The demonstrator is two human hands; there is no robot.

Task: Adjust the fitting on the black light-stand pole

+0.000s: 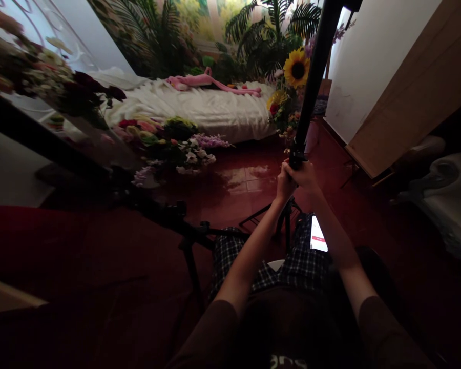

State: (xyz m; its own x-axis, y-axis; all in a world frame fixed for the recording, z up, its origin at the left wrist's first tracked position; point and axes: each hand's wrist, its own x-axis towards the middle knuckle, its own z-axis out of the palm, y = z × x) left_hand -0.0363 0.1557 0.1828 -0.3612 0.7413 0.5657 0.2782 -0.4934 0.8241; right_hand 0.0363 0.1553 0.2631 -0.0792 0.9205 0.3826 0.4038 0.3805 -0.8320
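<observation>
A tall black tripod stand (314, 77) rises in front of me, its pole leaning up to the right. My left hand (286, 180) is wrapped round it just below a black clamp collar (297, 157). Against the same spot, my right hand (306, 175) is closed from the other side, touching the left. The fingers partly hide the pole between them. Below the hands, the splayed tripod legs (288, 223) stand between my knees. A lit phone (318, 234) lies on my right thigh, partly behind my right forearm.
Another black stand (153, 209) slants across the left. Flower arrangements (169, 141) stand before a bed with a white cover (200, 110), where a pink plush toy (194, 80) lies. Sunflowers (296, 67) are close behind the pole. At right are a wooden board (411, 97) and a carved seat (453, 189).
</observation>
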